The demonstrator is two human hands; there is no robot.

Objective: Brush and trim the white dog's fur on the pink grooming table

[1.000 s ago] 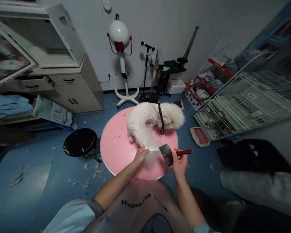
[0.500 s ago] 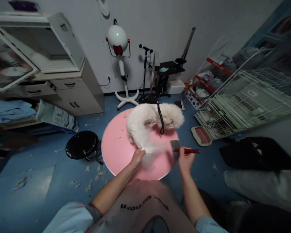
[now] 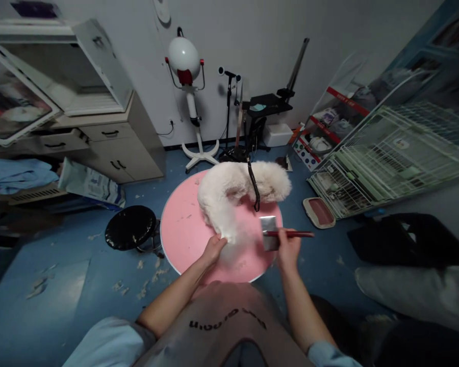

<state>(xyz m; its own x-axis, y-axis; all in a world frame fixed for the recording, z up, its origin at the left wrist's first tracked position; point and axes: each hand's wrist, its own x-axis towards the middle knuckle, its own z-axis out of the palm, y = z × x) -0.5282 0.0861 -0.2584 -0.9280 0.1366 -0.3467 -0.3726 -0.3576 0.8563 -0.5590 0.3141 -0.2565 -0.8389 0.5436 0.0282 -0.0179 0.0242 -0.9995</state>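
Note:
A fluffy white dog (image 3: pixel 218 193) stands curved on the round pink table (image 3: pixel 179 224), its head end toward the right and a black strap (image 3: pixel 253 183) around it. My left hand (image 3: pixel 214 248) is closed on the dog's tail at the near end, thumb and fingers pinching the fur. Loose hair blurs to the right of that grip. In my right hand (image 3: pixel 289 248) is a slicker brush with a dark red handle (image 3: pixel 296 234) and a flat grey head (image 3: pixel 269 233). The brush head is over the table's right side, apart from the tail.
A black round stool (image 3: pixel 130 227) stands left of the table. White cabinets (image 3: pixel 107 137) are at the left, a white stand dryer (image 3: pixel 184 58) at the back. Wire cages (image 3: pixel 382 158) and a pink litter tray (image 3: pixel 319 213) are on the right. Another person's grey-clad leg (image 3: pixel 409 290) is at lower right.
The brush in my right hand has moved slightly left, and its flat head now shows more fully. My left hand has shifted a little left, still gripping the tail.

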